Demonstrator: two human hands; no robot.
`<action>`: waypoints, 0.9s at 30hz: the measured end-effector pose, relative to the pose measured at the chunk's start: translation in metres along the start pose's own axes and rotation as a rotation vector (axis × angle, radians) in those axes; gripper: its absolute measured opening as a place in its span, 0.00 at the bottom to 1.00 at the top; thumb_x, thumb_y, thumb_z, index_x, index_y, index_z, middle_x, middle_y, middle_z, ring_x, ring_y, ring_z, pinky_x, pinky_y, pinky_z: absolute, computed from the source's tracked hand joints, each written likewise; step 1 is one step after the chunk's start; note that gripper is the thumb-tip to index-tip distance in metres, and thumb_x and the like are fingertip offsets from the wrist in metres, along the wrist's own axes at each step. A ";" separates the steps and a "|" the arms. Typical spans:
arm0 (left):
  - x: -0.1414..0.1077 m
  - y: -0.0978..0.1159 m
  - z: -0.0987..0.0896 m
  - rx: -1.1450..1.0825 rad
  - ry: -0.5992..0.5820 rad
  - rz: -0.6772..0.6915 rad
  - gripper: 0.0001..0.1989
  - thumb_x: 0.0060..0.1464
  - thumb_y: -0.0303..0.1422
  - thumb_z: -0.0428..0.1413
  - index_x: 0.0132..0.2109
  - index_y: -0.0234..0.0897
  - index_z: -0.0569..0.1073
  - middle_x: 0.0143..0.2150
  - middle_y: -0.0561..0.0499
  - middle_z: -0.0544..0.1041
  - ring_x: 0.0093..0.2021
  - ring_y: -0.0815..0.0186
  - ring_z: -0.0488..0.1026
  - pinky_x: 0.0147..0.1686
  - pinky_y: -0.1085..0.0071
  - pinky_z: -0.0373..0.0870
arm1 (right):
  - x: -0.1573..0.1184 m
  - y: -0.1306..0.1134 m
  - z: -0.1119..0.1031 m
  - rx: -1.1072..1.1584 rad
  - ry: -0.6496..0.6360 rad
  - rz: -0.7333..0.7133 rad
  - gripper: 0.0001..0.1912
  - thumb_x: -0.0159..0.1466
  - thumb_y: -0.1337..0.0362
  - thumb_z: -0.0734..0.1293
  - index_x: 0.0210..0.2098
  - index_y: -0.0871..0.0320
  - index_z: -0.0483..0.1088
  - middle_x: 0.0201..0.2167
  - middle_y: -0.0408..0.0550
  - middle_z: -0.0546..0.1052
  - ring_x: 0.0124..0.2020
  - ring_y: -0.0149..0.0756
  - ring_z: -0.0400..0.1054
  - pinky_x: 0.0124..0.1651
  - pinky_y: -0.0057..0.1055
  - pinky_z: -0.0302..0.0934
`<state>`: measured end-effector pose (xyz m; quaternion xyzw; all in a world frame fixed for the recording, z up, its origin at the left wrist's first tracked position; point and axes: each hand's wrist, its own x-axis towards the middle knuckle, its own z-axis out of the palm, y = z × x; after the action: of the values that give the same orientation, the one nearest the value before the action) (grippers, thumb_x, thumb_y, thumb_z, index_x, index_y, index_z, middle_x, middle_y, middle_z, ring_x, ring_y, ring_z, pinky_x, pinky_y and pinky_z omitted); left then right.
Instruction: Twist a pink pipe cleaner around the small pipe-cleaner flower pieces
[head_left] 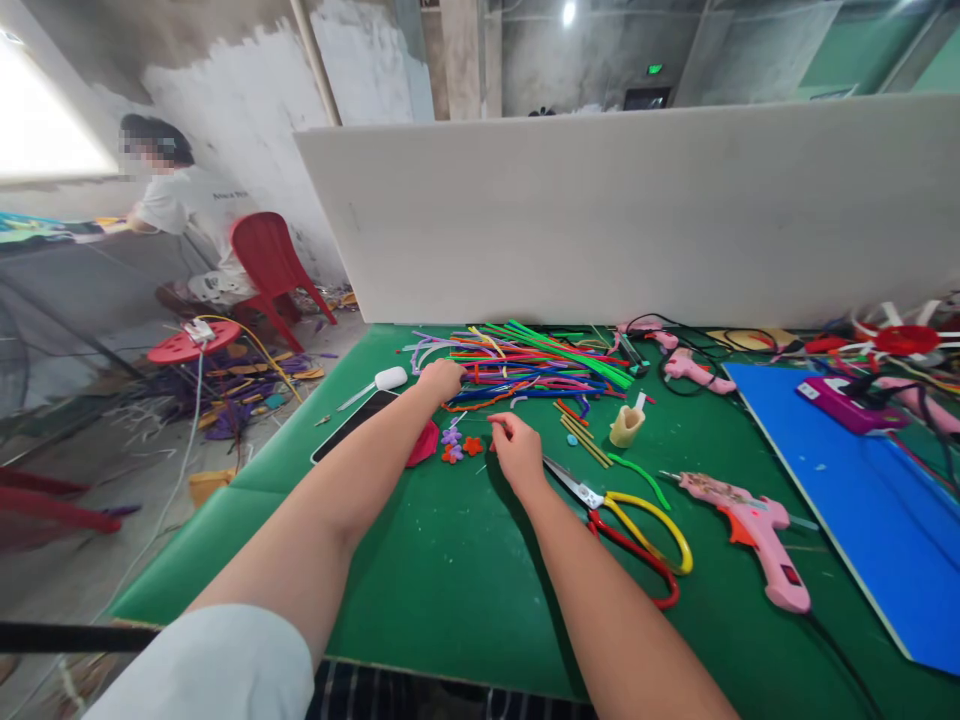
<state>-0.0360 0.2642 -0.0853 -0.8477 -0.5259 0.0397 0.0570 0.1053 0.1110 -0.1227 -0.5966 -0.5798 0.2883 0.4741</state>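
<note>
My left hand (442, 380) reaches to the near left end of a pile of coloured pipe cleaners (540, 365), its fingers curled down and closed; what they pinch is hidden. Lower and to the right, my right hand (516, 450) is closed in a pinch, and a thin pale wire-like strand shows at its fingertips. Between the hands lie purple flowers (451, 437) and an orange-red flower (472, 446). A red piece (424, 445) is partly behind my left forearm. Scissors (592, 497) with yellow and red handles lie close to my right wrist.
A pink glue gun (750, 515) lies at right beside a blue board (847, 500); more pink glue guns (694, 372) lie behind. A small beige cup (627, 426), thin sticks (589, 440) and a phone (352, 428) are on the green table (450, 580). A white panel (630, 210) stands behind. Another person (195, 210) sits at far left.
</note>
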 end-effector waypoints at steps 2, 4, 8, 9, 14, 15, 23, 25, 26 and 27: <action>0.000 -0.002 0.000 -0.001 -0.023 0.011 0.15 0.57 0.36 0.50 0.50 0.35 0.67 0.49 0.45 0.69 0.46 0.62 0.69 0.44 0.59 0.69 | 0.000 0.000 0.000 0.002 -0.001 0.001 0.14 0.59 0.62 0.56 0.37 0.55 0.71 0.16 0.39 0.70 0.21 0.32 0.65 0.27 0.26 0.55; 0.001 -0.004 -0.001 0.002 -0.035 0.016 0.15 0.57 0.36 0.51 0.50 0.35 0.67 0.49 0.45 0.69 0.46 0.62 0.69 0.44 0.59 0.69 | 0.000 0.001 0.001 0.003 -0.003 0.002 0.14 0.58 0.63 0.56 0.37 0.55 0.71 0.16 0.39 0.70 0.20 0.32 0.65 0.27 0.26 0.55; 0.002 -0.005 -0.004 0.012 -0.038 0.012 0.15 0.57 0.36 0.51 0.50 0.35 0.67 0.49 0.45 0.69 0.46 0.62 0.69 0.44 0.59 0.69 | 0.000 0.001 0.000 0.006 -0.002 0.008 0.14 0.58 0.62 0.56 0.36 0.55 0.72 0.15 0.39 0.70 0.19 0.31 0.63 0.27 0.26 0.55; 0.002 -0.005 -0.004 0.013 -0.033 0.012 0.15 0.57 0.36 0.51 0.50 0.35 0.67 0.49 0.45 0.69 0.46 0.62 0.69 0.44 0.59 0.69 | 0.000 0.001 0.000 0.007 -0.002 0.008 0.14 0.59 0.62 0.56 0.36 0.55 0.71 0.15 0.39 0.70 0.19 0.31 0.63 0.27 0.26 0.55; 0.001 -0.008 -0.007 0.002 0.026 0.006 0.14 0.57 0.37 0.50 0.47 0.34 0.69 0.48 0.45 0.70 0.47 0.61 0.68 0.46 0.58 0.66 | 0.000 0.002 0.000 0.015 -0.008 0.014 0.13 0.58 0.62 0.56 0.36 0.54 0.71 0.16 0.39 0.70 0.19 0.31 0.64 0.27 0.26 0.55; 0.001 -0.008 -0.007 0.000 0.044 0.001 0.14 0.57 0.37 0.49 0.46 0.35 0.70 0.47 0.45 0.72 0.48 0.61 0.68 0.46 0.58 0.66 | 0.000 0.002 0.000 0.016 -0.008 0.015 0.13 0.58 0.62 0.56 0.36 0.54 0.71 0.16 0.39 0.70 0.19 0.31 0.64 0.27 0.26 0.55; 0.003 -0.010 -0.011 -0.005 0.144 -0.032 0.16 0.56 0.33 0.44 0.43 0.41 0.75 0.43 0.45 0.76 0.45 0.57 0.71 0.40 0.66 0.66 | 0.000 0.002 0.000 0.019 -0.013 0.018 0.14 0.59 0.62 0.56 0.37 0.55 0.71 0.15 0.38 0.69 0.19 0.30 0.64 0.26 0.26 0.56; 0.002 -0.010 -0.012 -0.004 0.149 -0.030 0.17 0.56 0.34 0.44 0.43 0.40 0.75 0.43 0.45 0.77 0.45 0.57 0.71 0.41 0.66 0.65 | 0.000 0.002 0.000 0.015 -0.010 0.019 0.14 0.59 0.62 0.56 0.37 0.55 0.71 0.16 0.39 0.70 0.19 0.30 0.64 0.26 0.26 0.56; 0.001 -0.011 -0.012 -0.004 0.150 -0.028 0.17 0.56 0.35 0.44 0.43 0.40 0.75 0.42 0.45 0.77 0.45 0.57 0.71 0.41 0.66 0.65 | 0.000 0.002 0.000 0.012 -0.010 0.019 0.14 0.59 0.62 0.56 0.37 0.55 0.71 0.16 0.39 0.70 0.19 0.30 0.64 0.27 0.26 0.56; 0.000 -0.011 -0.012 -0.003 0.151 -0.026 0.17 0.56 0.36 0.43 0.44 0.40 0.75 0.42 0.45 0.77 0.45 0.57 0.71 0.41 0.66 0.65 | 0.000 0.001 0.000 0.010 -0.010 0.019 0.14 0.59 0.62 0.56 0.37 0.55 0.71 0.16 0.39 0.70 0.19 0.30 0.64 0.27 0.26 0.56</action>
<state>-0.0441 0.2684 -0.0722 -0.8414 -0.5313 -0.0258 0.0957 0.1063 0.1115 -0.1239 -0.5983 -0.5750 0.2986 0.4714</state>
